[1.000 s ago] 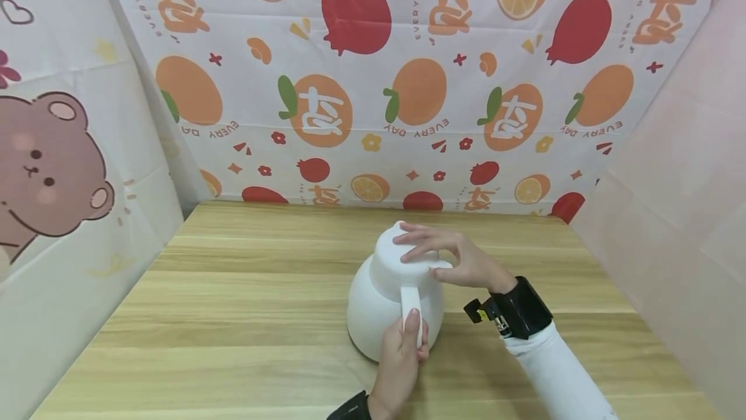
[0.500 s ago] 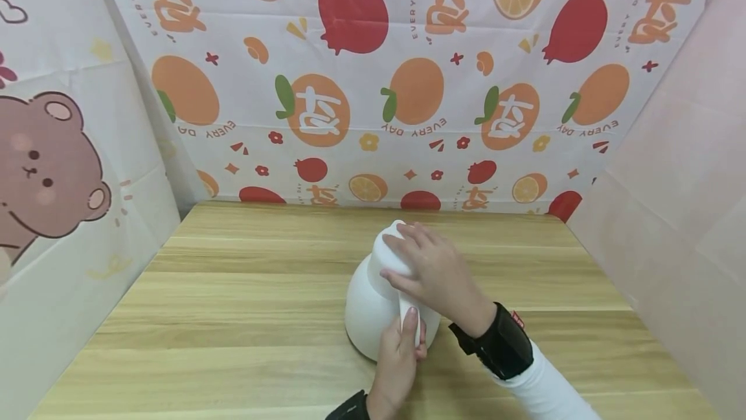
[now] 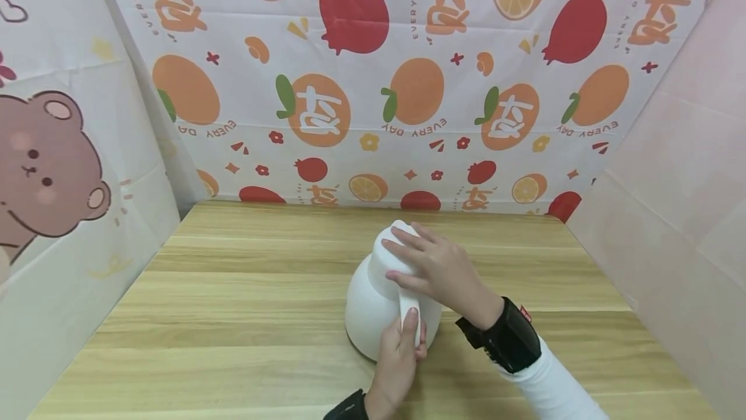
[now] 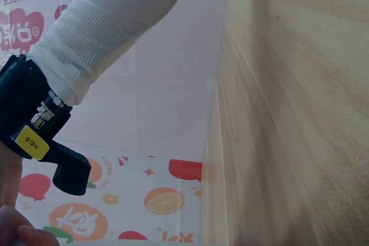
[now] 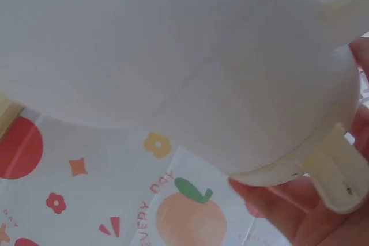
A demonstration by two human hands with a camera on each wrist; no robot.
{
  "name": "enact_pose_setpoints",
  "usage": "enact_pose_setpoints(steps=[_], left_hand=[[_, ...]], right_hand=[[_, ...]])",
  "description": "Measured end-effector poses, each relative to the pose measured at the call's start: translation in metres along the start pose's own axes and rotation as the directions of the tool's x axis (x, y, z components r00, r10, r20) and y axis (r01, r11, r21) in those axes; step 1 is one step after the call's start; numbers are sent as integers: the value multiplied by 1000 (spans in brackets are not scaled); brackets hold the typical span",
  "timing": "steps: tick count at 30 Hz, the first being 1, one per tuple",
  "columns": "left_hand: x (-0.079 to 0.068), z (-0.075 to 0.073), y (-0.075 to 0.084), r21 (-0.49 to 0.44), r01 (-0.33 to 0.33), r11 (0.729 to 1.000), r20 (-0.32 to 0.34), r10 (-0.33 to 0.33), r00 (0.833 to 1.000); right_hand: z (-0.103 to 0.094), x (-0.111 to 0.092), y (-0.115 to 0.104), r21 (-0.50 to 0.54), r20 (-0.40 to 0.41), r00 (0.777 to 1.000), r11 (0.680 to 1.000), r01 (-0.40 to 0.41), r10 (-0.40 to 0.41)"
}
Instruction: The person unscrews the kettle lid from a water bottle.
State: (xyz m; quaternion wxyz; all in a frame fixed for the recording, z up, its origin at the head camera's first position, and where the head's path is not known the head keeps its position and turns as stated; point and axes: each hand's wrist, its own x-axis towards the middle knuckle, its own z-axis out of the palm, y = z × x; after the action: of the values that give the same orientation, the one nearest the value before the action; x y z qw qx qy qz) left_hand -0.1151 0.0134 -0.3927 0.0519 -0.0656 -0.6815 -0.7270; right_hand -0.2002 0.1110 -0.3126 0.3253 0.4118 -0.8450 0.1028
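A white vacuum jug (image 3: 366,307) stands upright on the wooden table, its handle (image 3: 408,302) facing me. My left hand (image 3: 395,358) grips that handle, thumb lying along it. Over the jug's white lid (image 3: 382,253) my right hand (image 3: 444,274) is spread, fingers across the top and thumb at the near side. From the right wrist, the jug body (image 5: 144,44) fills much of the view, and the fingers (image 5: 282,208) curve round the lid's rim beside a projecting white tab (image 5: 337,171). Only part of the left hand (image 4: 17,229) shows in the left wrist view.
The wooden tabletop (image 3: 233,316) extends around the jug. Behind it hangs a fruit-print cloth (image 3: 361,96). A bear-print cloth (image 3: 52,167) borders the left side and a pale cloth (image 3: 670,213) the right.
My right hand has swung round from the lid's right side to lie over its top, then shifted slightly back. My left hand keeps its grip on the handle.
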Motion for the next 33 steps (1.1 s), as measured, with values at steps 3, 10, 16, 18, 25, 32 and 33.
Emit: enact_pose_setpoints(steps=[3,10,16,18,25,32,33], left_hand=[[0,-1,0,-4,0,1000,4,0,1000],[1,-1,-1,-9,0,1000,5,0,1000],[1,-1,-1,-27,-7,1000,13,7,1000],[1,-1,-1,-24,1,1000,17,0,1000],[-1,1,-1,-11,-13,1000,9,13,1000],[-3,3,-1,-22,-35,999,-9,34,999],[-3,3,-1,-23,-35,999,-10,35,999]], right_hand=[[2,-1,4,16,-17,999,999,33,-33],[10,-4,19,85,-53,995,992,94,-90],[13,-3,34,199,-41,981,961,193,-189],[14,-3,40,267,-31,974,937,226,-226],[12,-3,49,403,1,968,887,228,-249],[-1,-2,32,317,-8,980,929,192,-199],[-2,-2,28,278,-12,983,944,177,-181]])
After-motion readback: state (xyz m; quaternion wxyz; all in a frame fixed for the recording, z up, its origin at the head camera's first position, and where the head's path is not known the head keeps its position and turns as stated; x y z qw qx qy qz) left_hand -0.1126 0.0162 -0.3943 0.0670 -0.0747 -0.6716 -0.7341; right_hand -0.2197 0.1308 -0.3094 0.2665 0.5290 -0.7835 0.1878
